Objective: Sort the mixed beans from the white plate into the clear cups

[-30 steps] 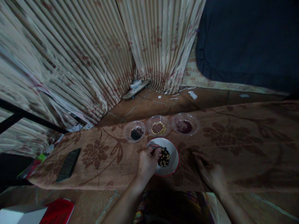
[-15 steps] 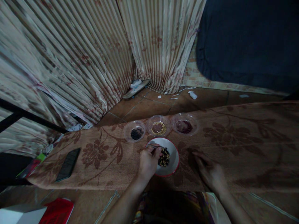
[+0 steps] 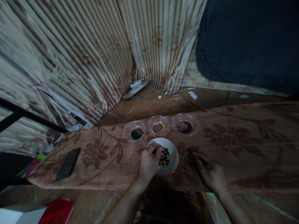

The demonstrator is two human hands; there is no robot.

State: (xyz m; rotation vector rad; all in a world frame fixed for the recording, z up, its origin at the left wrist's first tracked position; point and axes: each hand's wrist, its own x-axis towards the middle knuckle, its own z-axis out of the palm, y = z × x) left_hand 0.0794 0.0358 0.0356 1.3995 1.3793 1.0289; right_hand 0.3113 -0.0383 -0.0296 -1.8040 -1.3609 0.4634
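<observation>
A white bowl with a red rim sits on the brown flowered cloth and holds mixed dark and yellow beans. My left hand is over the bowl's left side, its fingers pinched on a thin metal tool, apparently tweezers, whose tip reaches the beans. My right hand lies flat on the cloth to the right of the bowl, holding nothing. Behind the bowl stand three clear dishes: black beans, yellow beans and dark red beans.
A black phone lies on the cloth at the left. Striped curtains hang behind, with a sandal on the tiled floor. A dark cushion fills the upper right. A red item and a white box lie lower left.
My left hand has shifted very slightly to the right over the bowl. My right hand stays flat on the cloth.
</observation>
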